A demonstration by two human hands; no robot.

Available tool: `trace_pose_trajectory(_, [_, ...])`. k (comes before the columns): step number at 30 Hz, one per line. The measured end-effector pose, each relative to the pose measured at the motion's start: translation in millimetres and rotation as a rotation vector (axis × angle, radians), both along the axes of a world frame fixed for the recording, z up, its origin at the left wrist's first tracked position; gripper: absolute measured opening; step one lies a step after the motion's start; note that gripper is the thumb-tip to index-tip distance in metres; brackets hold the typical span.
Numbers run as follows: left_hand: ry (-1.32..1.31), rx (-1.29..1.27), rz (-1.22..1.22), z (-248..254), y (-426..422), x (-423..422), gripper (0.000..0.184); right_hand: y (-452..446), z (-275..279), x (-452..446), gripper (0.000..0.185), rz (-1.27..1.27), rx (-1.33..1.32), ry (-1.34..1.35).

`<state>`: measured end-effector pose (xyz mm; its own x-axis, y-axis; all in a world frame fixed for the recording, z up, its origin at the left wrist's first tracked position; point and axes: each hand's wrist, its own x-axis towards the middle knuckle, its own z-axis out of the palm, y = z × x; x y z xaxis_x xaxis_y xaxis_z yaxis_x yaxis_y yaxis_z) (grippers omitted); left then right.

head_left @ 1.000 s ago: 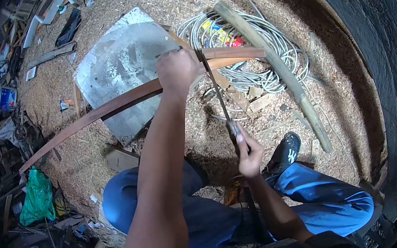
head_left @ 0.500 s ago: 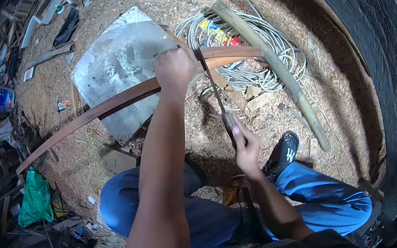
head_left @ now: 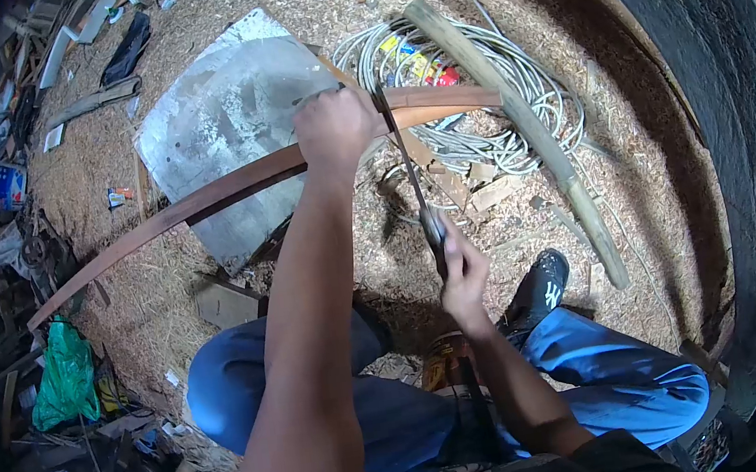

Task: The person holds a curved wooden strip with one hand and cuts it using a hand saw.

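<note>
Fingers of my left hand [head_left: 335, 127] are curled shut over a long curved wooden strip [head_left: 219, 188], knuckles up, just beside the place where a long narrow blade [head_left: 408, 160] crosses it. My right hand [head_left: 465, 277] is closed around the handle [head_left: 436, 230] of that blade, lower down and nearer my body, with the thumb lying along the grip (whether the edge has teeth is too fine to tell).

The strip bows across in front of me, its thin end out to my left near a green plastic bag [head_left: 65, 373], its other end to the right, meeting a round wooden pole [head_left: 550, 151]. I can't tell whether that end touches the pole or only overlaps it from up here. The side of the strip past the blade shows a paler, orange face under the darker top.

Below the middle of the strip lies a scuffed metal sheet [head_left: 235, 92], flat on a floor of wood shavings [head_left: 650, 234]. Past the blade, a loose coil of grey cable [head_left: 555, 108] spreads around and under the pole (something yellow, blue and red sits inside it). Torn cardboard [head_left: 494, 194] lies beside the coil. My dark shoe [head_left: 538, 289] is planted near the pole's lower end, and my blue trouser legs [head_left: 605, 364] spread to both sides.
</note>
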<state>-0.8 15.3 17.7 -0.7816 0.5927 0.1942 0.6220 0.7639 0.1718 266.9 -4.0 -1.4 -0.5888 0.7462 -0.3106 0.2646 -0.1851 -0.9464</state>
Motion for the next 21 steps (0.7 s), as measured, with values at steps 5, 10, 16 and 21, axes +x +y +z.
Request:
trace_pose_trajectory(5, [0.02,0.014,0.005,-6,-3,-1,0.041,11,-3,-31,0.046,0.01,0.183,0.262])
trace_pose_trajectory(10, [-0.001,0.0,0.0,-1,-1,-1,0.042,-8,5,33,0.06,0.079,0.252,0.261])
trace_pose_trajectory(16, [-0.049,-0.09,0.036,-2,-1,0,0.036,23,-2,-44,0.059,0.03,0.077,0.192])
trace_pose_trajectory(21, [-0.074,-0.08,0.05,1,-1,-1,0.035,1,-3,-4,0.059,0.082,0.177,0.341])
